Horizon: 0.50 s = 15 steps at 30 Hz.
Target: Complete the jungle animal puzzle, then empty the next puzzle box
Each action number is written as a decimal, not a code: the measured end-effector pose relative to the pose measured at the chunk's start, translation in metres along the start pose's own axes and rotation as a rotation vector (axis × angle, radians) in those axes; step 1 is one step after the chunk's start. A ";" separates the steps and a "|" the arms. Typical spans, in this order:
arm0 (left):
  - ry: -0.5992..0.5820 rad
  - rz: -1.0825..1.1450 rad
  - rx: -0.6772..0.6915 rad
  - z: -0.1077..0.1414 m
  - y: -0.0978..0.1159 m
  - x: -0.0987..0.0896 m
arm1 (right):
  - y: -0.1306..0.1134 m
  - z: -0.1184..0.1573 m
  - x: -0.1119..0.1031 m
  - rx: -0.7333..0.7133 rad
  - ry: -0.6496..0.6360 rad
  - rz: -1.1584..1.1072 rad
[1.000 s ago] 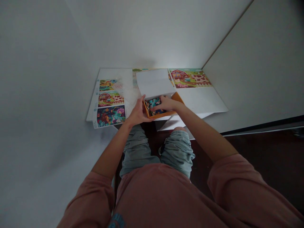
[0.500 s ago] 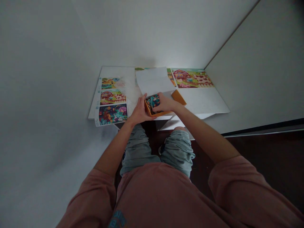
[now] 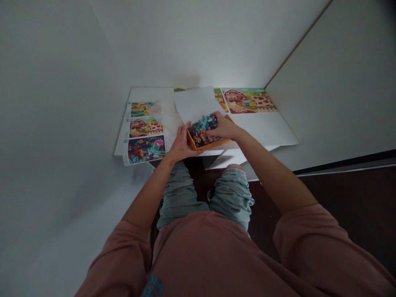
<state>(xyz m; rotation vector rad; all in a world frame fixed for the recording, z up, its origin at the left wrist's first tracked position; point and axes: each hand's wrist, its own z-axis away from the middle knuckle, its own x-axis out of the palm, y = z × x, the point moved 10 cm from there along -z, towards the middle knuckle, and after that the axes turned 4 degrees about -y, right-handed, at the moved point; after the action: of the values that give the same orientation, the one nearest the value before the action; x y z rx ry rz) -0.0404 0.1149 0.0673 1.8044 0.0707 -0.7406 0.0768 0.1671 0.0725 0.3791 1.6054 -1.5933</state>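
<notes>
My left hand (image 3: 182,143) grips the left end of an orange box (image 3: 213,145), fingers along its side and underneath. Inside the box lie many small, dark, multicoloured jigsaw pieces (image 3: 201,139). Over the box's right part, my right hand (image 3: 224,127) is closed on a clump of teal and dark jigsaw pieces (image 3: 208,121), with the thumb on the near side. Whether those pieces are joined together I cannot tell. The hand and clump hide part of the box's far side.
On the white table (image 3: 262,130) lies a sheet with several printed pictures (image 3: 146,148) at the left. Beside it is a clear plastic bag (image 3: 170,119). White paper (image 3: 194,101) lies behind the box; a farm picture (image 3: 249,101) is at the back right. Walls border the table.
My right hand has lifted a clump of jigsaw pieces and moved slightly up and to the right. More of the box's contents now show. My left hand still holds the box.
</notes>
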 end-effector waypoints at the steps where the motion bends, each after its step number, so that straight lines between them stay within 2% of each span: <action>1: -0.014 0.003 -0.008 0.000 -0.001 0.001 | -0.003 0.003 -0.008 -0.011 0.019 -0.039; 4: -0.050 -0.013 0.012 -0.002 -0.002 0.003 | -0.004 0.011 -0.036 -0.040 0.101 -0.192; 7: -0.045 -0.043 0.049 -0.005 -0.006 0.004 | 0.017 0.018 -0.074 -0.072 0.249 -0.332; 10: 0.070 -0.051 0.107 -0.008 -0.009 -0.002 | 0.066 0.025 -0.111 -0.052 0.450 -0.404; 12: 0.167 -0.043 0.146 -0.008 -0.009 -0.008 | 0.100 0.033 -0.128 -0.043 0.572 -0.388; 15: 0.200 -0.046 0.162 -0.008 -0.009 -0.008 | 0.148 0.037 -0.125 0.074 0.571 -0.381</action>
<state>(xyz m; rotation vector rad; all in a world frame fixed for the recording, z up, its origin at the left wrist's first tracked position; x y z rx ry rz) -0.0468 0.1274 0.0653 2.0342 0.1900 -0.6100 0.2713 0.1960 0.0662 0.6405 2.1501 -1.9490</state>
